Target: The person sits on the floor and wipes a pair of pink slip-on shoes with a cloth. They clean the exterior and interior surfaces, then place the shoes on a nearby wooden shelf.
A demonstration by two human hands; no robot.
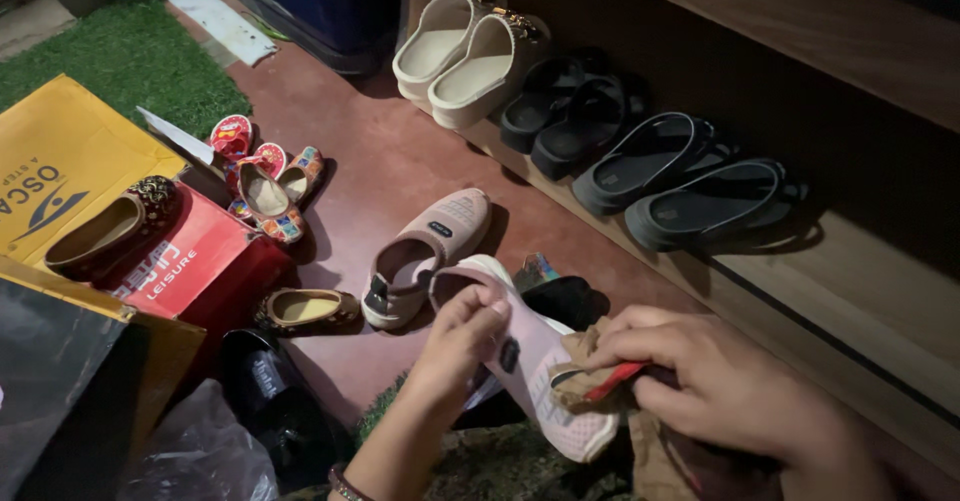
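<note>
A: Near first. Left hand [462, 336] grips the pink slip-on shoe [540, 381] at its heel opening, fingers curled over the collar, likely to steady it.
B: Right hand?
A: Right hand [715, 381] at 5 o'clock, fingers pinching a brown cloth [590, 376] with a red strip, pressed against the shoe's side near the toe. Looks held that way for wiping.
B: The mate?
A: Second pink shoe [425, 256] lies on the maroon floor [370, 171] just beyond, around 11 o'clock of the held one, apart from it.
B: Left side?
A: At 9 o'clock, a small tan flat [305, 308], then a red shoebox [190, 266] carrying a brown flat [105, 229]. Child sandals [262, 176] further out.
B: Far end?
A: Wooden shelf [880, 291] from 12 to 3 o'clock: beige clogs [465, 56], black sandals [570, 111], grey flip-flops [690, 186], paired in a row, toes inward.
</note>
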